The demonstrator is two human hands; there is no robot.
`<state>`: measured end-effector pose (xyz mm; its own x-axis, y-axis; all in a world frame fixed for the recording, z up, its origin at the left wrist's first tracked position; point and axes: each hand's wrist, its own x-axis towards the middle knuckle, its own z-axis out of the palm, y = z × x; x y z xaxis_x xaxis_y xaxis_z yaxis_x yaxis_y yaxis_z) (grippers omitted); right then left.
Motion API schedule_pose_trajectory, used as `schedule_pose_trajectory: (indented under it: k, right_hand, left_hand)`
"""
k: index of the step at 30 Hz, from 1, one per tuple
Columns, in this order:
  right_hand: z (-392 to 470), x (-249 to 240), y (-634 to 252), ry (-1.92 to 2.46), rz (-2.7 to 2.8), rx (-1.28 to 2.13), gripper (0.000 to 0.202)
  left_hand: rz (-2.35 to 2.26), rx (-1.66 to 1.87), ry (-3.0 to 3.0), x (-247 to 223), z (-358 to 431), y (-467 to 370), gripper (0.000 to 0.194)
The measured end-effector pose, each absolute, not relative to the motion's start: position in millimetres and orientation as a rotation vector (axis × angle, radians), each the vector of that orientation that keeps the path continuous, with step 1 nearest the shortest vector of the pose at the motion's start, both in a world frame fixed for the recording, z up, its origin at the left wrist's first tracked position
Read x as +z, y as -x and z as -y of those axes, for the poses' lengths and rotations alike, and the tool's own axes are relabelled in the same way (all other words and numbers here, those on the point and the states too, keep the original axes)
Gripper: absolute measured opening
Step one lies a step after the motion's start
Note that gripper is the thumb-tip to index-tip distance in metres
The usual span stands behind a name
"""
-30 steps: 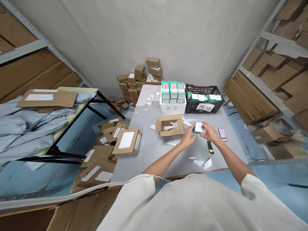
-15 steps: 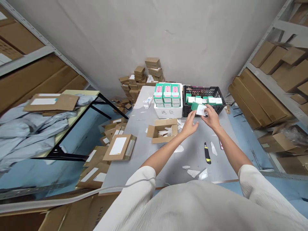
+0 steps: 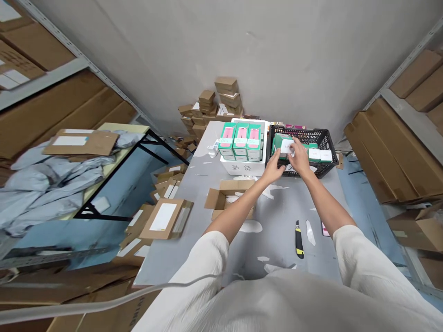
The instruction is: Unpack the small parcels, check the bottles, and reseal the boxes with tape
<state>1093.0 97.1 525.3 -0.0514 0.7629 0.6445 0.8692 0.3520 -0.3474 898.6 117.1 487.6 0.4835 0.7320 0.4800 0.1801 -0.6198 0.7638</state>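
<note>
At the black plastic crate (image 3: 327, 138), my right hand (image 3: 299, 156) grips a small green box (image 3: 284, 138) by its white end. The box lies tilted over the crate's left part. My left hand (image 3: 272, 171) is at the crate's near rim, its fingertips against the near left of this box and its thumb held apart. Other green boxes with white ends (image 3: 314, 154) stand in the crate's right part. Left of the crate, a white bin (image 3: 238, 169) holds several green boxes with pink fronts (image 3: 241, 134). My fingers partly cover the gripped box.
An opened carton (image 3: 214, 199) with paper scraps sits left of my forearms. A yellow-and-black utility knife (image 3: 299, 240) and torn paper (image 3: 310, 233) lie near the front. A closed cardboard parcel (image 3: 166, 219) is at the table's left edge. Stacked cartons (image 3: 226, 92) stand behind the table.
Both hands have moved forward with the green box, from in front of the crate to over its left part. My view has shifted a little, so the table items appear displaced.
</note>
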Motion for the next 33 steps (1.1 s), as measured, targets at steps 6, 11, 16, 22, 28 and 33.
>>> schedule_pose_trajectory:
  k: [6,11,16,22,28,33]
  right_hand:
    - [-154,506,-1100,1.438,1.854,-0.093,0.051]
    - [-192,489,-1107,1.460,1.897,-0.040,0.056]
    - [-198,476,-1100,1.529,2.015,0.031,0.049]
    - [-143,466,-1071,1.520,1.963,-0.005,0.037]
    - [-66,446,-1030,1.553,1.987,0.101,0.035]
    - [-17,415,-995,1.605,2.026,0.235,0.032]
  left_hand:
    - [-0.783,1.046,-2.029,467,-172,-904,0.098]
    - [-0.796,1.025,-1.931,448,-204,-907,0.097]
    - [-0.902,1.026,-1.948,426,-194,-892,0.094]
    - [-0.980,1.007,-1.984,408,-147,-845,0.084]
    - [-1.088,0.933,-1.988,402,-104,-788,0.074]
    - [-1.158,0.914,-1.995,396,-68,-739,0.067]
